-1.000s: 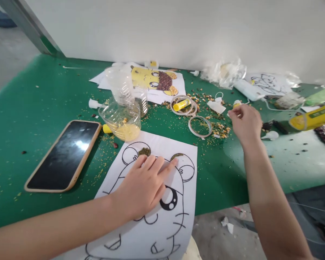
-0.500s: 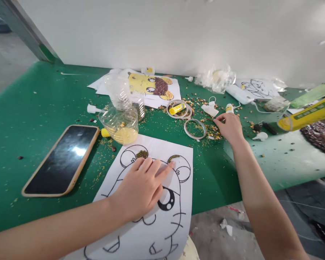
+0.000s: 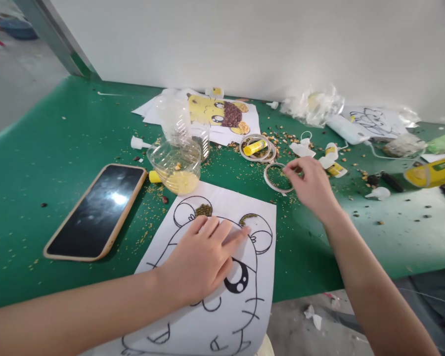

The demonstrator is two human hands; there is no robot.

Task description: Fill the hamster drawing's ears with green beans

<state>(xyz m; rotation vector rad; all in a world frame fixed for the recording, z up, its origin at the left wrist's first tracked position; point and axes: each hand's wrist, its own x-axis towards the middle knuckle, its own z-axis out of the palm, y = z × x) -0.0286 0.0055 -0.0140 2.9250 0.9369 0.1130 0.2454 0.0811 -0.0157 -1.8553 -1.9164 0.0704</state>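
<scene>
My left hand [image 3: 203, 257] lies on a white paper with a line-drawn animal face [image 3: 233, 316], index finger stretched toward the right ear. Green seeds [image 3: 203, 210] fill part of the left ear, and a thin strip of seeds [image 3: 249, 217] follows the right ear's upper edge. My right hand [image 3: 307, 185] is just above the table, thumb and fingertips pinched beside a roll of tape [image 3: 272, 178]. Whatever sits between those fingertips is too small to make out. Beyond the right hand are a small glue bottle [image 3: 331, 151] and scattered seeds and kernels [image 3: 282, 136].
A phone [image 3: 96, 212] lies at left, near a clear plastic cup [image 3: 180, 173] holding yellow grains. Behind are a seed-covered picture [image 3: 222, 116], more tape rolls with a yellow glue stick [image 3: 255, 147], and crumpled plastic [image 3: 313, 106]. A yellow tube [image 3: 437, 170] extends in from the right.
My right hand has moved left, from the loose kernels by the glue bottle to the tape roll. The left hand stays on the paper. The whole view has shifted slightly.
</scene>
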